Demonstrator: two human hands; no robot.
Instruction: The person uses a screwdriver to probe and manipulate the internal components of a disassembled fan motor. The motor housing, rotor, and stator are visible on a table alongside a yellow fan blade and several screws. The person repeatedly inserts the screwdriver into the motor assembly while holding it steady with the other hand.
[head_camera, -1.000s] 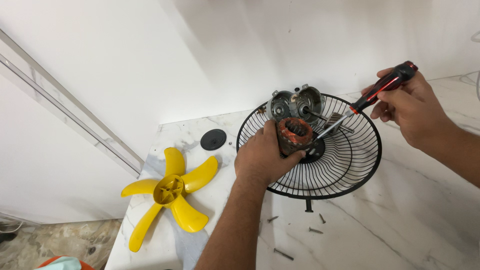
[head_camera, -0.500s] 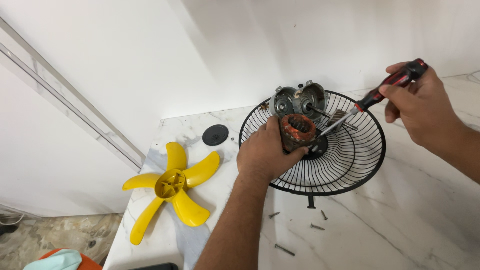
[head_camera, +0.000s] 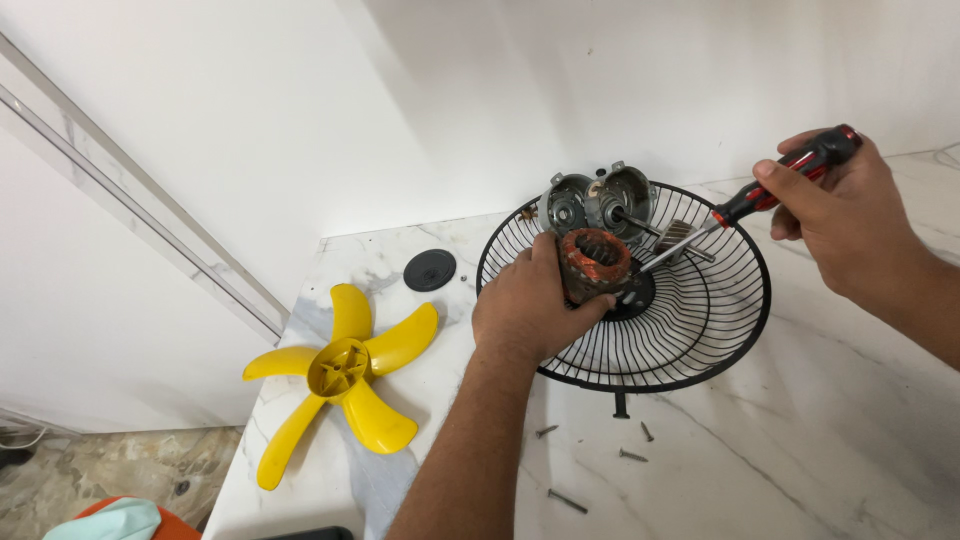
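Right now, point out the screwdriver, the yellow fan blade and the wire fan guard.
screwdriver (head_camera: 790, 175): head view, on its red-and-black handle.
yellow fan blade (head_camera: 338, 369): head view, on its central hub.
wire fan guard (head_camera: 700, 310): head view, on its bare wires.

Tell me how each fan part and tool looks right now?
Left hand: gripping the motor coil.
Motor coil: bare, copper showing.
Right hand: holding the screwdriver.
Screwdriver: tip at the coil.
Wire guard: lying flat.
Yellow blade: off, on the counter.
Metal covers: removed.
Screws: loose.
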